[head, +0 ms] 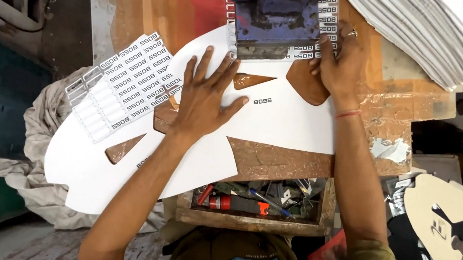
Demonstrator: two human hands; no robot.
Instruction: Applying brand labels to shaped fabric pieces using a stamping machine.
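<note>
Left hand (207, 98) spread flat on white cut sheet (276, 122); right hand (337, 58) pinching white label strip (323, 27) beside blue press (276, 18). Label sheet (128, 83) lying left. Wooden tray (252, 221) below, full of pens and tools.

head view | looks steeply down (near top-down) | close over worktable (284, 161) | one view only

- White cut sheet (292, 124) with a small black printed mark.
- Label sheet (128, 83): white, rows of black lettering.
- Worktable (273, 161): mottled brown, with an orange-red patch.
- Press block (276, 20): blue, dark smudges.
- Thread (347, 114) on wrist: red.
- Cloth (44, 126): grey-beige.
</note>
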